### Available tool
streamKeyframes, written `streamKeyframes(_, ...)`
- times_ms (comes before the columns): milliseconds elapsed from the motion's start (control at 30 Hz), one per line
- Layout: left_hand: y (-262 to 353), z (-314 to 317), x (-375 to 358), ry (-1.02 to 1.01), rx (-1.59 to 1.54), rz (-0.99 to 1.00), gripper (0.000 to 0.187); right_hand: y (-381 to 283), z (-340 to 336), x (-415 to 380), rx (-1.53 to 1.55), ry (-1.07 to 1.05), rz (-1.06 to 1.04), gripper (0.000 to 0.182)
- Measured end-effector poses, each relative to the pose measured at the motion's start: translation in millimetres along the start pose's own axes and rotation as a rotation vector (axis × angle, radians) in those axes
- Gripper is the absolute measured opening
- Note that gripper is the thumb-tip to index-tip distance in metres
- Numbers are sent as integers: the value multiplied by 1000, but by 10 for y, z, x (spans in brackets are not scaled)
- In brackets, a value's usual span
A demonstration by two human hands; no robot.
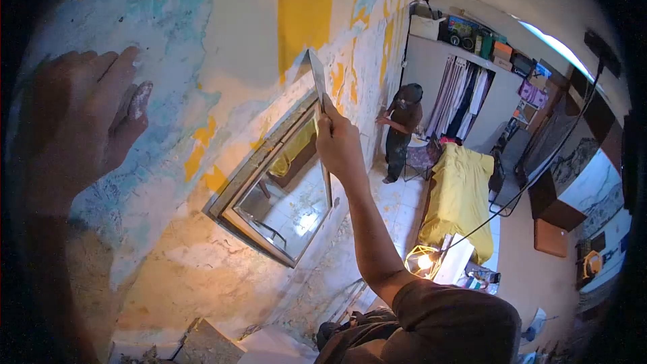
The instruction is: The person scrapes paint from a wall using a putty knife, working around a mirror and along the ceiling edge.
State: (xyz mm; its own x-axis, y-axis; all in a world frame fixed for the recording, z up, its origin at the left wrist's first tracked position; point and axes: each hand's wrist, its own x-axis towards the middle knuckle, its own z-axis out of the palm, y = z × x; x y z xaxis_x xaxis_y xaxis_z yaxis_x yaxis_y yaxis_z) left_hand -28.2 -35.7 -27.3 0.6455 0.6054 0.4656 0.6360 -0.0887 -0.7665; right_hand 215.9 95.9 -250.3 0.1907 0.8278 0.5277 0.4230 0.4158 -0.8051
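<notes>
My right hand grips a putty knife by its handle, with the wide metal blade up against the wall. The wall is patchy, with peeling blue and yellow paint and bare plaster. Just below the blade is a wood-framed mirror, its glass reflecting the floor and a yellow cloth. Close to the camera on the left, my left hand is raised in front of the wall, dim and blurred. Its fingers are curled, and one fingertip carries whitish residue. Whatever it may hold is hidden.
Another person stands beyond the mirror by the wall. A yellow-covered table is to the right, near a lit caged lamp with a hanging cable. Boxes sit atop a wardrobe at the back. Broken slabs lie low down.
</notes>
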Motion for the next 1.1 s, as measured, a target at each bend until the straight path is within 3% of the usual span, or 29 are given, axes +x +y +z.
streamKeyframes(100,-20,-20,-18,89,34,38,35,130,140,-41,10,44,-15,43)
streamKeyframes(167,15,-91,-4,-1,60,13,36,154,193,-122,28,106,-131,43)
streamKeyframes(300,9,-18,-15,32,3,7,36,51,107,108,54,68,8,44)
streamKeyframes(400,9,-9,-2,101,11,23,35,53,108,137,28,74,-9,43)
streamKeyframes(767,-15,40,3,42,-19,3,33,2,94,148,-22,81,16,44)
streamKeyframes(900,2,30,2,47,-13,15,33,113,40,90,22,-21,7,45)
streamKeyframes(1000,-30,83,-18,1,-12,-16,35,145,54,232,42,34,-2,43)
streamKeyframes(1100,-44,102,-16,81,67,36,36,142,64,210,76,109,-35,43)
